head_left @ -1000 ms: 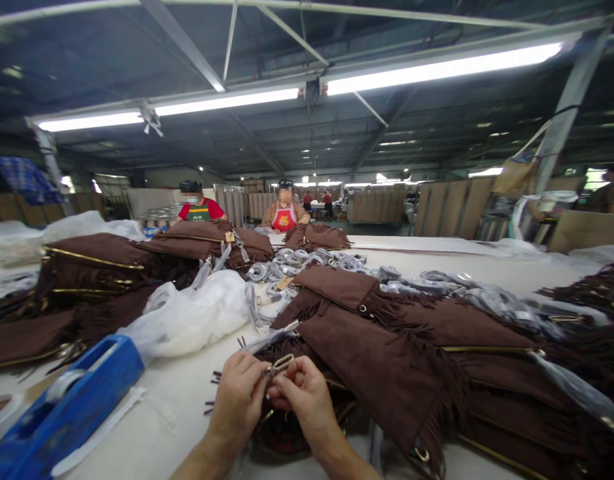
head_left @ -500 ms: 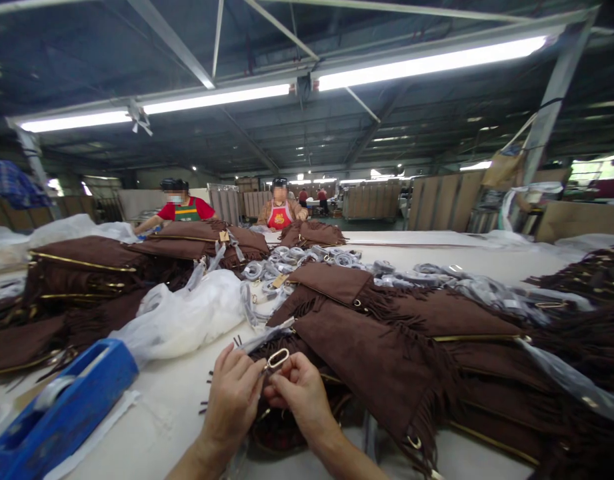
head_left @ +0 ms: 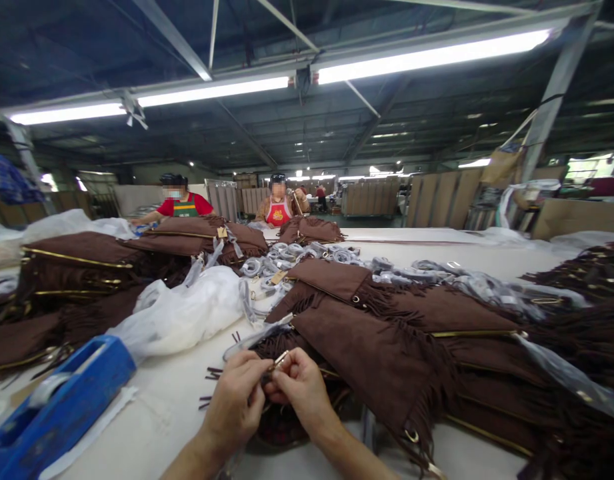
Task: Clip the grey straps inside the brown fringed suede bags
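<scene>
Between both hands is a small gold metal clasp (head_left: 281,360), now seen nearly edge-on. My left hand (head_left: 241,390) is closed around its lower left end, fingers bent. My right hand (head_left: 303,387) pinches at its right side with thumb and forefinger. Just below and behind the hands lies a dark brown fringed bag, mostly covered by them. A larger brown suede bag (head_left: 357,353) with fringe rests right beside my right hand. A strap in clear plastic wrap (head_left: 259,335) runs behind the clasp. What my fingertips touch under the clasp is hidden.
A blue tape dispenser (head_left: 71,400) stands at the left front. White plastic bags (head_left: 187,313) lie beyond it. Several wrapped straps (head_left: 307,253) and stacked brown bags (head_left: 81,250) cover the table's middle and left. Two co-workers (head_left: 277,207) are across the table.
The clasp has turned from showing its open oval loop to nearly edge-on. My left hand's fingers have curled in more; both hands stay in about the same place.
</scene>
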`<action>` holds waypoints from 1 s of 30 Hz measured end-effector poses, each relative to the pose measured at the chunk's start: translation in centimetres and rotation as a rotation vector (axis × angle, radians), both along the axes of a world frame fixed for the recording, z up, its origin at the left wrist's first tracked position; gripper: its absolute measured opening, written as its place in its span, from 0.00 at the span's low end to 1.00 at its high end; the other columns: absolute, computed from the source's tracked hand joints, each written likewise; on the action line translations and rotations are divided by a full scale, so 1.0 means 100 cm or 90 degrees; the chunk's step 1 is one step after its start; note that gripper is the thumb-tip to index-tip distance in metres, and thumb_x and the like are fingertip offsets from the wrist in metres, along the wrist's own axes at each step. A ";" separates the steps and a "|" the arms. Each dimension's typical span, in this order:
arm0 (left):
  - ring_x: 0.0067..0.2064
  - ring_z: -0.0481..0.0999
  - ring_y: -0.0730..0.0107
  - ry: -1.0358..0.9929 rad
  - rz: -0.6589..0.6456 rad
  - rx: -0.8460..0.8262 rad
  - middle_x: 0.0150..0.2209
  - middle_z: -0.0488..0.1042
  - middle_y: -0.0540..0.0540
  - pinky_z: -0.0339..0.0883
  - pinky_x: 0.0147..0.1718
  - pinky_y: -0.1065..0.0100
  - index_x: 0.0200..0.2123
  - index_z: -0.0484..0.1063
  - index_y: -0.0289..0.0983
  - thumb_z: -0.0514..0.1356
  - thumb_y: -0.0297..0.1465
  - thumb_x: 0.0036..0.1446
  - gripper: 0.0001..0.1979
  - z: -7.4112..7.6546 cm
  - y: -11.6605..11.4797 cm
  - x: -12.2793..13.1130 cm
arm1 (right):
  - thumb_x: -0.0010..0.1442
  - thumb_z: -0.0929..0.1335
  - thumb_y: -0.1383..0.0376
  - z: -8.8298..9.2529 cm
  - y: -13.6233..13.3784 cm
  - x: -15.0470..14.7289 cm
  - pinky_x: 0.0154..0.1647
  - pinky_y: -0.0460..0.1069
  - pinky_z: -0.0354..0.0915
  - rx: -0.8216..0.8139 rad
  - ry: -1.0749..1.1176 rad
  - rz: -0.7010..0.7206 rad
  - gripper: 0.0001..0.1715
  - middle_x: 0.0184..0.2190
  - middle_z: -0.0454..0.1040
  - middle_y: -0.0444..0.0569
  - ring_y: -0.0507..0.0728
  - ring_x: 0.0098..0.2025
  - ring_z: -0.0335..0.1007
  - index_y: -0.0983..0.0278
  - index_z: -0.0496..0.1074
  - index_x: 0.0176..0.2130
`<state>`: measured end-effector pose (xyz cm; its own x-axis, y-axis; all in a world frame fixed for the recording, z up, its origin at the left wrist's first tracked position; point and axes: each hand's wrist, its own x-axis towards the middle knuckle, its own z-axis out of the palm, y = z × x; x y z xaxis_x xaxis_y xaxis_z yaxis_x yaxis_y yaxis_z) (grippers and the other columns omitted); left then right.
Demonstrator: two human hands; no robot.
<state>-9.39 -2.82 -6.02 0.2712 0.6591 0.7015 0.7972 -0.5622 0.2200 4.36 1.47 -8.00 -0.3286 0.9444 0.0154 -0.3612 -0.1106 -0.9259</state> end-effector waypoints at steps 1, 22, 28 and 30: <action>0.40 0.75 0.60 -0.020 -0.001 -0.008 0.35 0.78 0.41 0.73 0.40 0.60 0.43 0.75 0.34 0.50 0.20 0.54 0.17 0.000 0.000 0.000 | 0.42 0.76 0.58 0.000 0.000 0.001 0.23 0.42 0.68 0.008 -0.008 0.003 0.24 0.19 0.71 0.38 0.50 0.22 0.72 0.63 0.60 0.26; 0.33 0.80 0.64 -0.271 0.078 -0.210 0.31 0.82 0.47 0.74 0.35 0.67 0.32 0.80 0.39 0.57 0.30 0.56 0.10 0.005 0.000 -0.006 | 0.56 0.66 0.72 0.019 -0.005 0.021 0.33 0.47 0.62 0.403 -0.300 -0.005 0.07 0.30 0.72 0.44 0.54 0.31 0.67 0.62 0.71 0.29; 0.33 0.80 0.64 -0.323 0.041 -0.099 0.31 0.82 0.47 0.74 0.36 0.66 0.30 0.79 0.39 0.59 0.30 0.55 0.08 0.009 -0.002 -0.005 | 0.53 0.66 0.70 0.040 0.003 0.036 0.41 0.48 0.62 0.429 -0.284 0.014 0.07 0.34 0.73 0.46 0.56 0.38 0.68 0.62 0.68 0.25; 0.32 0.80 0.64 -0.349 0.025 -0.106 0.30 0.82 0.47 0.74 0.35 0.67 0.30 0.79 0.39 0.60 0.31 0.54 0.07 0.011 -0.004 -0.003 | 0.53 0.67 0.66 0.045 0.004 0.039 0.34 0.46 0.62 0.348 -0.235 0.044 0.06 0.28 0.72 0.44 0.53 0.32 0.66 0.63 0.69 0.25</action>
